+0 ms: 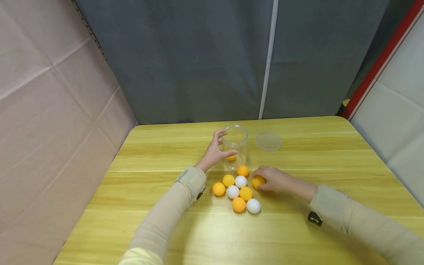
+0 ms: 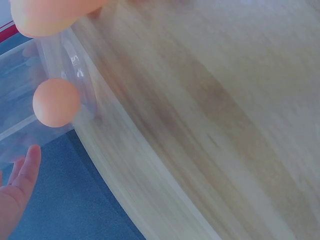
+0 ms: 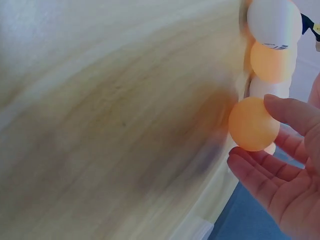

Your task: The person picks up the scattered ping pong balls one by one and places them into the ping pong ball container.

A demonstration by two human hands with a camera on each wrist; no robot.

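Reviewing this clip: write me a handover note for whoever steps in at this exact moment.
Left hand holds the clear jar, upright with one orange ball inside.
Right hand grips an orange ball on the table.
Lid lies off, right of the jar.
Done: one ball in.
Left: the gripped ball plus seven loose balls beside it.

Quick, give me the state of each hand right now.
Left hand: fingers curled round the clear jar, holding it.
Right hand: fingers round an orange ball on the table, gripping it.
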